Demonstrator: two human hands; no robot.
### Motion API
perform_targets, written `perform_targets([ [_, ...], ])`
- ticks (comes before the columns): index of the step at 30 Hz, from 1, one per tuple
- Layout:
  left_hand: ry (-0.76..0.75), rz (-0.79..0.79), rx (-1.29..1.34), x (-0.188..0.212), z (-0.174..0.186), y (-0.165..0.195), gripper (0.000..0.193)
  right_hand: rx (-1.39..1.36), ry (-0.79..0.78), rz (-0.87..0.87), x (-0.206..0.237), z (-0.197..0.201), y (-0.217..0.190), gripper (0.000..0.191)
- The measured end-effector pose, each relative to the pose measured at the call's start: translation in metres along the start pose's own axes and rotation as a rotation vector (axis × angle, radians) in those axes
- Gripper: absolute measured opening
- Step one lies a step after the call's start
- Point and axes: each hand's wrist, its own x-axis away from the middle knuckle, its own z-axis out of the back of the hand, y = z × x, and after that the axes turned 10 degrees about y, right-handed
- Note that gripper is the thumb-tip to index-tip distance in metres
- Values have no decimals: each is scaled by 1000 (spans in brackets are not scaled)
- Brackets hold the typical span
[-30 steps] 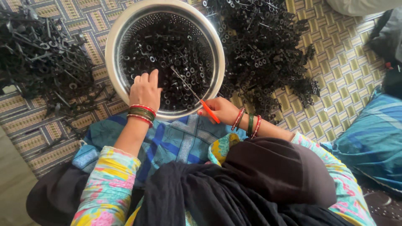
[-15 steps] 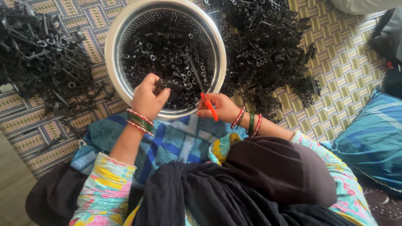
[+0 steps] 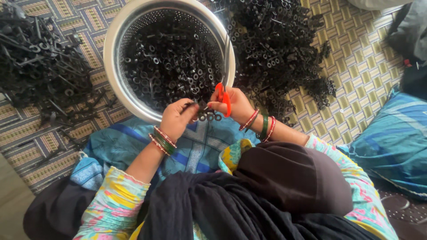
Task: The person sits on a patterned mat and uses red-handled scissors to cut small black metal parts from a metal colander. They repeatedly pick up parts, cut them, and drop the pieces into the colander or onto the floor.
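holding a small black strip of joined plastic rings (image 3: 208,116) between both hands, just over the near rim of the steel colander (image 3: 116,66). left hand (image 3: 177,119): fingers curled shut, pinching the left end of the strip at the fingertips. right hand (image 3: 235,106): closed around red-handled scissors (image 3: 223,89), fingers through the loops, long blades pointing up and away over the colander's right rim; cannot tell whether the blades are parted. the strip hangs just below the scissor handles, between the two hands, above blue patterned cloth (image 3: 195,146) on the lap.

colander is partly filled with loose black rings (image 3: 171,62). right of it, a large heap of the same black ring pieces (image 3: 275,49) lies on the woven mat (image 3: 364,66). left of it, a separate heap of black stick-like offcuts (image 3: 38,66), well apart from the hands. both wrists carry red and green bangles. a blue cushion (image 3: 393,142) sits at the far right.
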Motion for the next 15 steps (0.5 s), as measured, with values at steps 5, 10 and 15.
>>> perform_targets([
  [5,34,73,131,-5,6,8,34,29,4,12,0,0,-6,15],
  [10,-117,52,84,-3,9,15,43,32,-48,-10,2,-3,-9,13],
  [15,-324,54,-116,-2,8,11,36,0,-101,21,4,-3,-3,11],
])
